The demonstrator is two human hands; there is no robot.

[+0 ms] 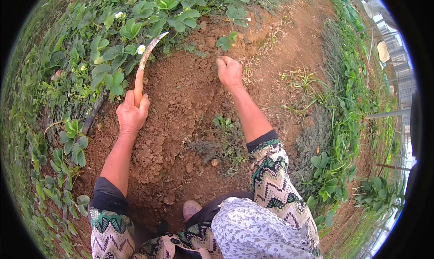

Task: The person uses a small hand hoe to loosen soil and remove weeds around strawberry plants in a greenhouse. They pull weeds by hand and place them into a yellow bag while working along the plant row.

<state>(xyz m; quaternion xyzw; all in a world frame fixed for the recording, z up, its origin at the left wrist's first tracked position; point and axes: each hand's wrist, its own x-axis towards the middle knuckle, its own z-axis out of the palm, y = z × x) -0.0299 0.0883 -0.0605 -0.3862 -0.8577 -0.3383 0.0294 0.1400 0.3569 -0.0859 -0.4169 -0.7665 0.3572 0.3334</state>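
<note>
My left hand [131, 112] grips the wooden handle of a sickle [146, 60]. Its curved, rusty blade points up and to the right, close beside strawberry leaves and a white strawberry flower [141, 49]. My right hand [230, 71] is closed, fingertips together, above bare brown soil [176, 99]. Whether those fingers pinch anything small cannot be made out. Just beyond them is a small strawberry shoot [226, 42]. Between my forearms grows a patch of low weeds [223, 137].
Dense strawberry plants [115, 55] fill the left and far side. A dark pipe [94, 111] lies among them. Grass tufts [301, 79] and another green row [346, 123] stand at right, with metal poles [388, 114] beyond. My shoe [191, 208] rests on the soil below.
</note>
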